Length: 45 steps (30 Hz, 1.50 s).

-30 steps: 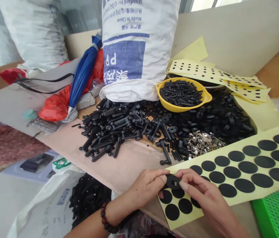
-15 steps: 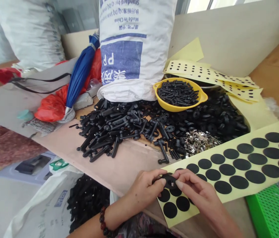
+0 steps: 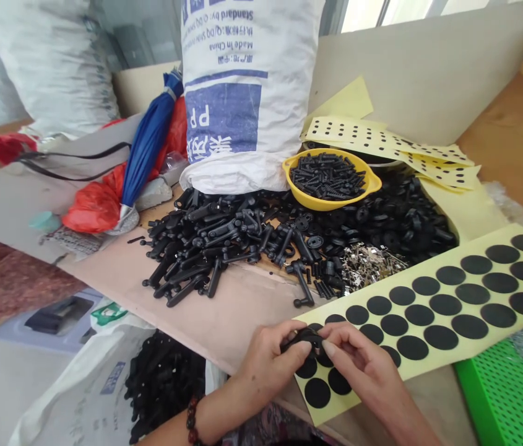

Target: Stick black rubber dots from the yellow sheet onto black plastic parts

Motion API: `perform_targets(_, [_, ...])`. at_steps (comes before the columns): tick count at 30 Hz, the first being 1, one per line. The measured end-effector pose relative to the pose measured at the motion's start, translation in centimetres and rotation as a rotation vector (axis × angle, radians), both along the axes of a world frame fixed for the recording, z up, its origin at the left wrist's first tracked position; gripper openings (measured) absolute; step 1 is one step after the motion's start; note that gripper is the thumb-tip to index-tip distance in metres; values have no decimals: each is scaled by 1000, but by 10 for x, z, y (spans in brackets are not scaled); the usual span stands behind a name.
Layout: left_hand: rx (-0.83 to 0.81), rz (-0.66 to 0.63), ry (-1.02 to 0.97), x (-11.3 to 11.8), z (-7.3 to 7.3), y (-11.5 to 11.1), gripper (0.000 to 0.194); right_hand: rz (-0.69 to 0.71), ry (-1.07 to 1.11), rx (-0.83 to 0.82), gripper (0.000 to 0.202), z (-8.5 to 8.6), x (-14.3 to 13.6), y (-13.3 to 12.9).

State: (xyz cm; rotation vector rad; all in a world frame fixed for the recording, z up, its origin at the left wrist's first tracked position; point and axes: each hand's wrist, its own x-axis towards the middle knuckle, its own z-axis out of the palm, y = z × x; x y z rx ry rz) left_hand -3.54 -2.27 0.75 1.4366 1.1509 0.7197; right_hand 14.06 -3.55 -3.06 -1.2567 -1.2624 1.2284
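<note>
Black disc (image 3: 306, 337) tilted further, hands (image 3: 268, 361) pinching its edges, thumbs angled inward

A round black disc (image 3: 306, 338) with a small metal piece at its middle, tilted, above the yellow sticker sheet (image 3: 432, 310).

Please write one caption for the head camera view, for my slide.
Two hands hold a small black part above a yellow sheet of black discs.

Beige panel (image 3: 395, 80) below bright window (image 3: 405, 12).
</note>
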Motion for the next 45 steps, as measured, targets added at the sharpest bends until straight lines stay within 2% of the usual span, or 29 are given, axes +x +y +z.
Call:
perform_targets(7, [102, 29, 68, 0, 6, -4, 21, -11, 198, -155, 32, -4, -4, 1])
perform_targets(10, [127, 69, 57, -1, 4, -6, 25, -23, 275, -240, 31, 0, -6, -1])
perform_targets(13, [89, 74, -15, -4, 2, -7, 29, 2, 284, -258, 30, 9, -9, -3])
perform_targets(17, [13, 22, -127, -6, 2, -9, 29, 77, 35, -172, 28, 21, -19, -6])
perform_targets(19, [4, 44, -98, -5, 2, -9, 28, 147, -130, -69, 27, 25, -24, -8])
perform_targets(22, [-31, 116, -3, -12, 5, -10, 29, 297, -260, 74, 30, 24, -22, -10])
perform_targets(25, [-15, 192, 213, -44, 13, -14, 30, 315, -394, 170, 25, 17, -8, -11])
perform_targets(27, [35, 228, 481, -81, 19, -21, 30, 307, -535, 286, 14, 11, 2, -12])
perform_targets(29, [72, 225, 802, -121, 24, -32, 30, 285, -670, 423, 12, 3, 8, -13])
perform_targets(31, [224, 246, 1060, -147, 26, -43, 30, 237, -788, 524, 13, -6, 9, -15])
perform_targets(32, [337, 242, 1126, -151, 26, -47, 29, 218, -844, 556, 13, -9, 7, -17])
perform_targets(33, [454, 210, 1140, -148, 25, -51, 28, 213, -894, 580, 14, -12, 5, -19])
perform_targets(35, [641, 68, 1046, -125, 22, -55, 24, 206, -971, 614, 16, -17, 1, -22])
perform_targets(38, [720, -242, 851, -68, 12, -50, 23, 197, -1020, 646, 17, -19, -2, -24])
perform_targets(40, [735, -376, 810, -37, 2, -43, 24, 178, -1016, 656, 17, -19, -3, -24])
perform_targets(42, [745, -442, 832, -20, -8, -38, 25, 161, -990, 656, 16, -18, -3, -23])
perform_targets(45, [763, -449, 883, -15, -18, -34, 25, 171, -922, 620, 14, -16, -2, -23])
